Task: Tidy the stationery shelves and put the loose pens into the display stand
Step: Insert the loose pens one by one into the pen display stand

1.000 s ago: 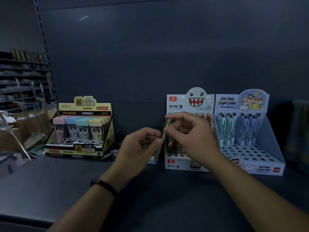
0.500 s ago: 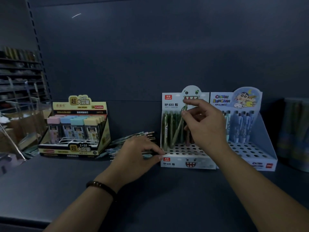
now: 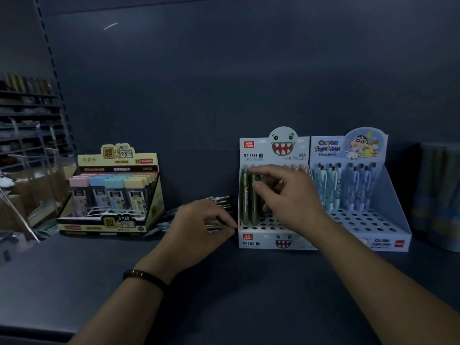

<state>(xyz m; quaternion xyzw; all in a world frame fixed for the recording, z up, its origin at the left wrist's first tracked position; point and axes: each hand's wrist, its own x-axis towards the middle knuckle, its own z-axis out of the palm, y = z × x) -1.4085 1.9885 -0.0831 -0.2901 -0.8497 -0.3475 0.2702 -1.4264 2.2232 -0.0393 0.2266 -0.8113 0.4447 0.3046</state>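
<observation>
The monster-face display stand (image 3: pixel 263 241) sits upright, green pens (image 3: pixel 245 195) erect in its left rear holes — loose pens (image 3: pixel 221 200) lie heaped just left of it.

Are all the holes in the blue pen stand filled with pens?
No, the front rows of holes in the blue pen stand are empty; pens stand only at its back.

Dim, bluish light throughout; edges bow with wide-angle distortion, far right side blurred, left corner murky.
</observation>
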